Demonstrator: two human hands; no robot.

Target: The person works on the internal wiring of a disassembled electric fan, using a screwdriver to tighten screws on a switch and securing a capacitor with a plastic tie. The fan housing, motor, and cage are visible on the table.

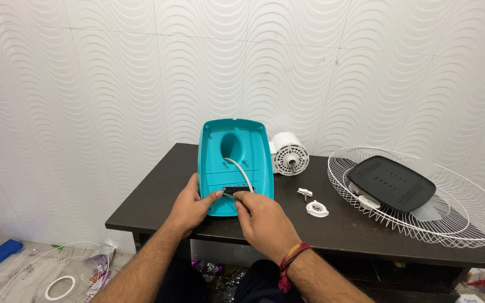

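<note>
Both hands met at the near end of the teal base (234,163) on the table (158,191), left hand (189,205) pinching one end of the black part (234,191), right hand (262,219) gripping the other, its long axis running left to right between them.

Both forearms reach forward from the bottom edge, converging; the left hand (189,206) lies palm-down with thumb extended rightward, while the right hand (263,219), wrist wrapped in red and yellow threads, curls its fingers in a pinch
</note>
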